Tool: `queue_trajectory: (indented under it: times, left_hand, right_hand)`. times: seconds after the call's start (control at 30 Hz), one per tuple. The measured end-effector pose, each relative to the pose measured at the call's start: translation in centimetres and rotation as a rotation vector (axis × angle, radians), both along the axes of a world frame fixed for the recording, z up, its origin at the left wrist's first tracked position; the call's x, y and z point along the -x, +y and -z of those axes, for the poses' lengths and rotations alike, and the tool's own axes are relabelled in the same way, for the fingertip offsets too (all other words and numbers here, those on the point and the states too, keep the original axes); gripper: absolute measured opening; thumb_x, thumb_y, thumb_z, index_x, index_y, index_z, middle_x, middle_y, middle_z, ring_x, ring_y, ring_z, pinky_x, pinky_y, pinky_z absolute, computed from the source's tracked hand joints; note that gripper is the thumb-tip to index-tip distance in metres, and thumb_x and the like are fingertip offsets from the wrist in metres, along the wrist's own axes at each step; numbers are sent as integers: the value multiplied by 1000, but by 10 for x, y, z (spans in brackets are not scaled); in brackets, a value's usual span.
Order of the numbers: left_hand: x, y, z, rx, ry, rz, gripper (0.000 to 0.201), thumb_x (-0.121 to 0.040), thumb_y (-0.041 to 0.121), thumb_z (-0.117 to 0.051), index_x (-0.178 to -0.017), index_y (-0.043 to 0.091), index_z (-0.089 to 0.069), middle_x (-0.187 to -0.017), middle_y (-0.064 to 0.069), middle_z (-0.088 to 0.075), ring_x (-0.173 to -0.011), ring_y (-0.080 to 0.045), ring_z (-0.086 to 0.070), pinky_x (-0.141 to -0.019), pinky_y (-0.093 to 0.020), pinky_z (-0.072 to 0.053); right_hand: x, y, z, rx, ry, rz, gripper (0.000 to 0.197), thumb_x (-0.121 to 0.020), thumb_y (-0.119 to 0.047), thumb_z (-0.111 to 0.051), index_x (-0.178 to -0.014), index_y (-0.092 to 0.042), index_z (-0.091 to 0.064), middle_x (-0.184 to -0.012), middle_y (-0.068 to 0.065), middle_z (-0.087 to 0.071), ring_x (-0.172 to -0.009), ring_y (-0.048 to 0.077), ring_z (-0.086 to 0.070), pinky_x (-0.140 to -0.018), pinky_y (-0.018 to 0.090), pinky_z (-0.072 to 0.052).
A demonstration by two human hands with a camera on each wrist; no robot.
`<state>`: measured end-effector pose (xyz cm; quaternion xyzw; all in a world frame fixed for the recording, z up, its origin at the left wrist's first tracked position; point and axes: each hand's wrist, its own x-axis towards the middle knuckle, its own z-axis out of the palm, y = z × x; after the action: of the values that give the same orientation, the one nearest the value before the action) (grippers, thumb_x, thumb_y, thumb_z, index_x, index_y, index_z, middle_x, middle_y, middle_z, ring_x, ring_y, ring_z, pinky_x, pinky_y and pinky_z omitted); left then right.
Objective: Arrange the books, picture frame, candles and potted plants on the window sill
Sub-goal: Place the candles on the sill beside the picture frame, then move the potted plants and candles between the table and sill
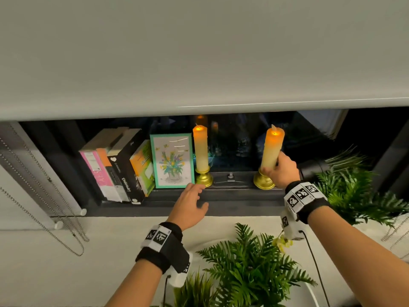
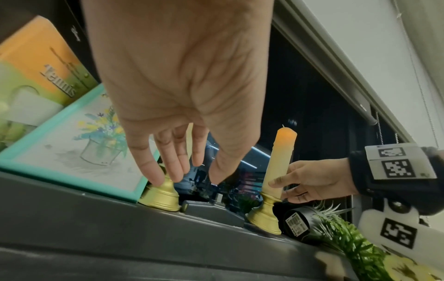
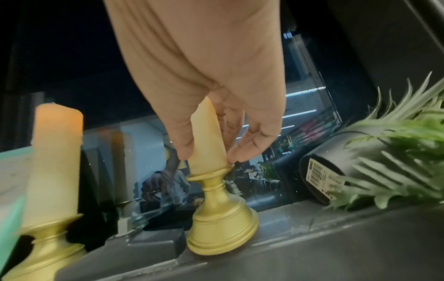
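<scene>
Gold-based right candle (image 1: 271,149) tilts on the window sill (image 1: 232,197), gripped by the right hand (image 1: 282,171); left hand (image 1: 190,207) fingers (image 2: 153,171), straight, touch the left candle's base (image 2: 161,195).

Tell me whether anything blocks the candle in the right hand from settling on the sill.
Nothing visible does. The right hand grips the tilted candle, whose gold base already touches the sill. The toppled black pot lies apart, to its right.

roller blind (image 1: 199,52) lowered | bead chains (image 1: 44,196) hanging left | window latch (image 1: 230,176)
</scene>
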<state>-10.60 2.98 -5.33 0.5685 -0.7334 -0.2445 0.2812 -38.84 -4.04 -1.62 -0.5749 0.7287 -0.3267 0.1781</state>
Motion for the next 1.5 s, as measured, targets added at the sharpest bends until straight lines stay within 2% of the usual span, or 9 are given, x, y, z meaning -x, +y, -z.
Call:
queue_trajectory:
  times: [0.33, 0.53, 0.67, 0.73, 0.87, 1.0, 1.17, 1.33, 1.5]
  left_hand:
    - [12, -38, -3, -32, -53, 8, 43, -89, 13, -62, -130, 16, -49, -123, 0, -47, -112, -18, -54, -91, -25, -46]
    - [36, -47, 2, -48, -54, 52, 44, -89, 12, -62, -131, 14, -49, -125, -2, -47, -102, -12, -53, -82, -17, -42]
    - [54, -51, 4, -39, -66, 86, 43, -89, 14, -61, -131, 16, -49, -122, -1, -49, -99, -9, -51, -81, -18, -42]
    - [61, -52, 5, -31, -68, 93, 42, -89, 14, -61, -130, 17, -50, -119, 1, -49, -99, -8, -52, -81, -18, -43]
    - [72, -52, 7, -26, -56, 104, 41, -89, 13, -61, -128, 17, -52, -113, 5, -48, -100, -8, -53, -80, -17, -43]
    - [87, -52, 10, -18, -40, 117, 38, -89, 13, -61, -126, 18, -54, -111, 7, -48, -97, -6, -53, -77, -14, -42]
    - [102, -53, 14, -9, -66, 136, 33, -89, 14, -61, -121, 19, -57, -111, 8, -49, -96, -6, -53, -75, -15, -43]
    - [105, -56, 15, 9, -85, 132, 29, -89, 13, -60, -117, 18, -60, -110, 8, -51, -94, -5, -53, -68, -10, -40]
    - [109, -56, 15, 30, -96, 136, 23, -89, 12, -59, -111, 18, -63, -111, 6, -53, -95, -6, -55, -72, -13, -41]
  right_hand:
    - [-5, -29, 11, -80, -33, 7, 50, -79, -31, -74, -121, -13, -51, -114, 13, -63, -105, 36, -61, -88, 42, -51]
    - [-6, -31, 8, -90, -22, -8, 53, -82, -30, -71, -126, -13, -46, -117, 14, -63, -107, 35, -61, -89, 42, -50]
    - [5, -27, 6, -156, -28, -41, 68, -72, -33, -81, -127, -12, -46, -125, 12, -56, -114, 31, -56, -96, 42, -49]
    - [24, -26, -1, -152, 27, 14, 77, -69, -37, -82, -131, -13, -44, -131, 15, -47, -121, 34, -49, -101, 46, -45]
    - [74, -19, -22, -136, 235, 264, 79, -73, -37, -78, -136, -17, -37, -138, 19, -38, -127, 42, -39, -104, 51, -37]
    - [107, -14, -18, -266, 363, 389, 97, -67, -50, -78, -142, -17, -27, -142, 21, -33, -131, 45, -32, -108, 54, -27]
    - [118, -14, 8, -409, 407, 294, 118, -59, -75, -68, -148, -20, -12, -150, 18, -27, -137, 43, -28, -109, 59, -23]
    - [117, -20, 13, -340, 398, 246, 116, -62, -65, -74, -148, -15, -16, -149, 12, -29, -138, 38, -29, -108, 61, -26]
    - [116, -23, 12, -211, 360, 175, 102, -62, -50, -81, -143, -14, -29, -143, 9, -38, -135, 34, -34, -108, 61, -25]
